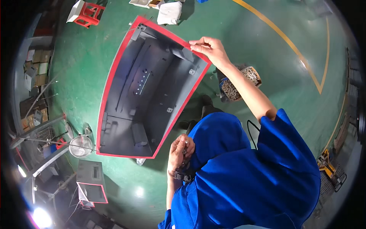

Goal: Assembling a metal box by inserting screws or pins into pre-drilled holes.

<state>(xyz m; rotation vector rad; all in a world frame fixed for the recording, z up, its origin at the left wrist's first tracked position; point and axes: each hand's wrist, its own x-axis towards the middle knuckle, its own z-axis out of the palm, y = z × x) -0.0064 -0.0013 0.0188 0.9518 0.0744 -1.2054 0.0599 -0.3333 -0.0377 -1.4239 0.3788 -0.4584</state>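
A large dark grey metal cabinet shell (pixel 152 87) hangs at a tilt before me, its open side facing me and its rim edged in red. My right hand (pixel 211 49) reaches to the upper right of that rim, thumb and fingers pinched on the red edge. Closer to my body, my left hand (pixel 180 152) is closed, with a small pale piece (pixel 187 142) showing at its fingertips. What else lies in that palm is too small to make out. Brackets, small tabs and a row of light dots show inside the shell.
Right of the shell stand containers of small metal parts (pixel 238 84). A smaller grey cabinet (pixel 91 181) and a round white basket (pixel 81 147) are at lower left. A red stool (pixel 88 14) stands far left. Yellow lines (pixel 282 32) mark the green floor.
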